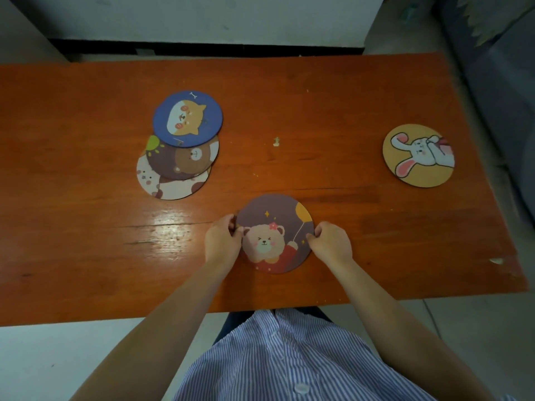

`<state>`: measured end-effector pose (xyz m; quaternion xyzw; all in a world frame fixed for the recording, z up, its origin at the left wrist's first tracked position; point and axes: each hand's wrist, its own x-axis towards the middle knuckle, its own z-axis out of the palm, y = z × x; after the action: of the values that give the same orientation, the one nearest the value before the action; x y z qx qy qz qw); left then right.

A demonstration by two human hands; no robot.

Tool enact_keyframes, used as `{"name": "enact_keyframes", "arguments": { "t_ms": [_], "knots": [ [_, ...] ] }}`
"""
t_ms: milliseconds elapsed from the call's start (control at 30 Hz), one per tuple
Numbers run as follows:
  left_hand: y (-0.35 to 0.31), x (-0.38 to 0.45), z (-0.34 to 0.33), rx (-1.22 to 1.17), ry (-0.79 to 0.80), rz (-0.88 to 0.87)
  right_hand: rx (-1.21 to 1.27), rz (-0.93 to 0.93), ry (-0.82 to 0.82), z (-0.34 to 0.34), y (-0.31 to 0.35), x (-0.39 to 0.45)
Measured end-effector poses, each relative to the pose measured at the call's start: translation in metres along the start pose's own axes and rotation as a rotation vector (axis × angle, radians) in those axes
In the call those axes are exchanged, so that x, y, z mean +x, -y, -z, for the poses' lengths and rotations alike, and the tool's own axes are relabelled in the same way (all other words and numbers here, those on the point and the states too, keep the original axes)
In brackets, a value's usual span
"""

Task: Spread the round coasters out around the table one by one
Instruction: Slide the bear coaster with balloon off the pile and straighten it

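The left hand (223, 241) and right hand (330, 241), fingers curled, pinch opposite rims of the round purple bear-and-balloon coaster (276, 227), near the near edge of the orange-brown wooden table (347, 111). Three overlapping round coasters, the blue dog coaster (188, 118) uppermost, lie left of centre. The round yellow rabbit coaster (418, 155) sits by the right edge. Bare tabletop separates all three.

We see the worktop (333, 96) run off the left edge. The blue coaster (188, 118) covers part of the brown bear coaster (185, 162), which hides much of the cream coaster (173, 186). Curled fingers (231, 227) mask the balloon-bear coaster (275, 234) rim; the contact there is unclear.
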<state>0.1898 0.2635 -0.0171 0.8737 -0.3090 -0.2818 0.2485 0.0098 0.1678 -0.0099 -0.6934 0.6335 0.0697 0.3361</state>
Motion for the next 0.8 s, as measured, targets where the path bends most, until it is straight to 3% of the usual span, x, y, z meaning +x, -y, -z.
{"name": "enact_keyframes", "arguments": {
  "t_ms": [567, 800],
  "knots": [
    [-0.003, -0.006, -0.011, 0.009, 0.08, -0.102, 0.119, -0.1, 0.003, 0.012, -0.014, 0.004],
    [-0.007, -0.011, -0.016, 0.034, 0.097, -0.166, 0.002, -0.114, 0.034, 0.015, -0.025, 0.004]
  ]
}}
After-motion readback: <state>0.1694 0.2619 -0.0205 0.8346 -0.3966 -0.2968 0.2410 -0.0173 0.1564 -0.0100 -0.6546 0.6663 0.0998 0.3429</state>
